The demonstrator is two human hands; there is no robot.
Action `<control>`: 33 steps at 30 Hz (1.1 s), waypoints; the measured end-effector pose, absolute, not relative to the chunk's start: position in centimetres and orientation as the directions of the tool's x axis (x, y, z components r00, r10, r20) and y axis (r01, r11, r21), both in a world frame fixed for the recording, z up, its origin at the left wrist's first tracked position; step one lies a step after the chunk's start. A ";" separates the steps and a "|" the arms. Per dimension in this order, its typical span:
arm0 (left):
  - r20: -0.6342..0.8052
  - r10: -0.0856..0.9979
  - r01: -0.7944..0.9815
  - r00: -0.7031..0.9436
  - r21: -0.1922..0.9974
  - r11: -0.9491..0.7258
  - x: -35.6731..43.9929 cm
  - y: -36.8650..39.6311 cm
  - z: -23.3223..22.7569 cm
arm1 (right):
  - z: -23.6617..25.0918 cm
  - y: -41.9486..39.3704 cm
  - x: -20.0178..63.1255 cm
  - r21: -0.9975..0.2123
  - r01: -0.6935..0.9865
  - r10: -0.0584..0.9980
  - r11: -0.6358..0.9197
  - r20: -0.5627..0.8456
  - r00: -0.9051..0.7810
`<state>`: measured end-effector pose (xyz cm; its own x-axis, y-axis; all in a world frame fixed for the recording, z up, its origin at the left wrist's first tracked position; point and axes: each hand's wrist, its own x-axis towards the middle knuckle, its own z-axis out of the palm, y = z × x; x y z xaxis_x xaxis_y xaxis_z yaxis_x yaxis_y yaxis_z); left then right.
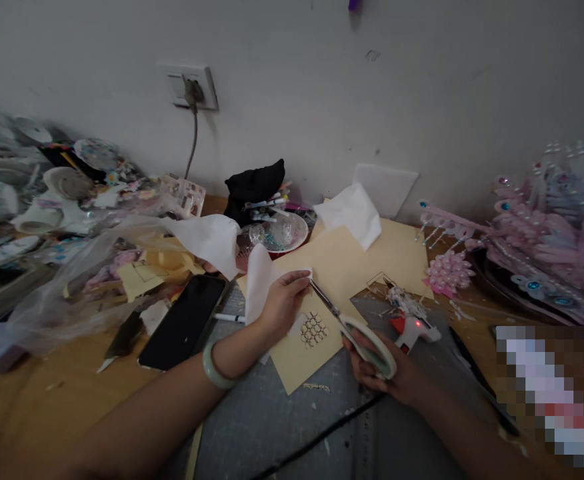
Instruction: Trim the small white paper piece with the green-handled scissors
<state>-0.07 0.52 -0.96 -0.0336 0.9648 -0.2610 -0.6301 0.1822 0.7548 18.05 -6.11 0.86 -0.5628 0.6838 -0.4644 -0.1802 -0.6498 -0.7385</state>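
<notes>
My left hand (pixel 283 303), with a pale green bangle (pixel 216 367) on its wrist, pinches the edge of a thin white sheet (pixel 259 283). My right hand (pixel 375 363) has its fingers in the handles of white-handled scissors (pixel 372 347). Their narrow blades point up and left, with the tips at the sheet's edge beside my left fingertips. Whether the blades are closed on the sheet I cannot tell. Under both hands lies yellow card (pixel 292 373), bearing a dark honeycomb-like pattern (pixel 314 330). A small patterned strip (pixel 317 387) lies on the grey cutting mat (pixel 272 427).
A black phone (pixel 185 323) lies left of the mat. Right of the card rests a glue gun (pixel 415 330) with a red light. Behind are a bowl of beads (pixel 287 233) and crumpled white material (pixel 355 213). Pink beaded ornaments (pixel 537 233) crowd the right; a clear plastic bag (pixel 87 280) lies left.
</notes>
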 end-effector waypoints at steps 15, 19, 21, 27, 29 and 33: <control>-0.273 0.962 -0.618 -0.022 0.760 0.202 0.0 0.4 -0.9 | 2.0 -6.0 17.3 -0.755 -0.100 0.685 -0.648 -0.520 -0.510; -0.270 0.963 -0.627 -0.021 0.753 0.197 0.0 0.5 -0.9 | 1.8 -5.9 17.4 -0.754 -0.102 0.680 -0.649 -0.515 -0.521; -0.273 0.962 -0.623 -0.019 0.755 0.202 0.0 0.5 -0.9 | 1.9 -5.9 17.4 -0.759 -0.111 0.687 -0.641 -0.503 -0.525; -0.270 0.963 -0.625 -0.009 0.753 0.205 -0.1 0.4 -0.9 | 1.7 -6.0 17.4 -0.767 -0.108 0.693 -0.633 -0.498 -0.522; -0.275 0.961 -0.625 -0.017 0.753 0.205 -0.1 0.4 -0.8 | 1.5 -6.0 17.5 -0.766 -0.106 0.692 -0.634 -0.502 -0.518; -0.284 0.959 -0.627 -0.022 0.751 0.208 0.0 0.4 -0.7 | 1.5 -6.0 17.6 -0.758 -0.125 0.690 -0.640 -0.496 -0.527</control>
<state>-0.03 0.39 -0.69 -0.0224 0.9585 -0.2841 -0.6267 0.2079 0.7510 17.56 -5.96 1.46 -0.5272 0.6900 -0.4959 -0.1253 -0.6404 -0.7578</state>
